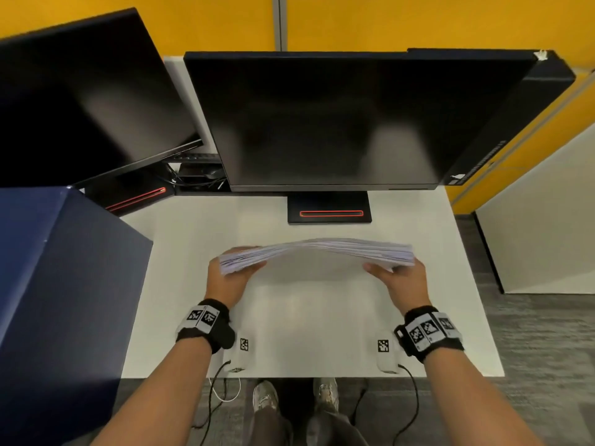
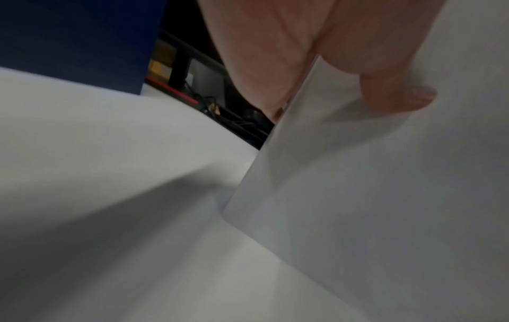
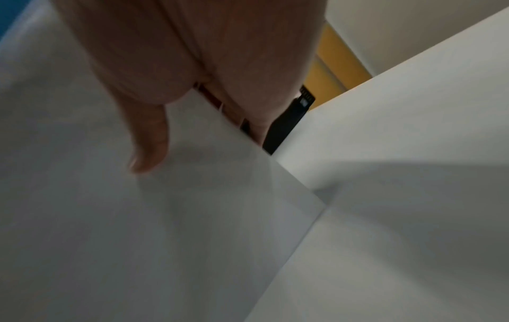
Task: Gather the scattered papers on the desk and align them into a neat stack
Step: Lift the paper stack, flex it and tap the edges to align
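Note:
A thick stack of white papers [image 1: 317, 254] stands on its long edge on the white desk [image 1: 199, 239], seen from above, bowed slightly in the middle. My left hand [image 1: 227, 278] grips the stack's left end, thumb on the near face. My right hand [image 1: 401, 280] grips the right end the same way. In the left wrist view the near sheet [image 2: 371, 185] fills the right side, with my thumb [image 2: 396, 93] pressed on it. In the right wrist view the paper [image 3: 165, 228] fills the left side under my thumb [image 3: 150, 139]. The sheet edges look uneven at the left end.
A large black monitor [image 1: 322, 123] stands on its base [image 1: 330, 209] just behind the stack. A second monitor [image 1: 80, 101] sits at the back left. A dark blue box [image 1: 54, 284] crowds the desk's left side. The desk's right edge [image 1: 473, 284] drops to grey carpet.

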{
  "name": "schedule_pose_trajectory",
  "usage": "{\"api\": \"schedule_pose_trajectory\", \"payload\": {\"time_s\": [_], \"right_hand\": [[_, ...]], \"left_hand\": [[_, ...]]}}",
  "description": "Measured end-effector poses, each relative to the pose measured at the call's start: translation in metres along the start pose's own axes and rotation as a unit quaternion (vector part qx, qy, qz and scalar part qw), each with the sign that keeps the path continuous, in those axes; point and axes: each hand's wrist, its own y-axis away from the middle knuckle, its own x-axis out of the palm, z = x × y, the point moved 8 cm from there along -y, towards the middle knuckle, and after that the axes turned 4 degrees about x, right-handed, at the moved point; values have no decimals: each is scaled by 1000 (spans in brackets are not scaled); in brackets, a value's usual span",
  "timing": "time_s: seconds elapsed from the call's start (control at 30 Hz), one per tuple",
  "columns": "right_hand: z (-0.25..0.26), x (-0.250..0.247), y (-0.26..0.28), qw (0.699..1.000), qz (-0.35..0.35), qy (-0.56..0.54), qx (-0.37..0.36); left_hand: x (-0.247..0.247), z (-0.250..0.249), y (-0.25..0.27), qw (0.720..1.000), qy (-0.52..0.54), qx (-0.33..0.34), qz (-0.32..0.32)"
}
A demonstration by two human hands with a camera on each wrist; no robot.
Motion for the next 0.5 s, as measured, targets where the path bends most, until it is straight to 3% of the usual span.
{"api": "schedule_pose_trajectory", "payload": {"time_s": [0.2,0.37,0.5], "right_hand": [[14,-12,-4,999,-42,-7,-28],[-11,1,4,1000,-13,16,13],[3,3,4,999,-20,-24,-20]], "left_hand": [[-14,-14,-5,999,16,18,-45],[-1,6,7,999,9,-35,-36],[-4,-14,11,994,73,8,-86]]}}
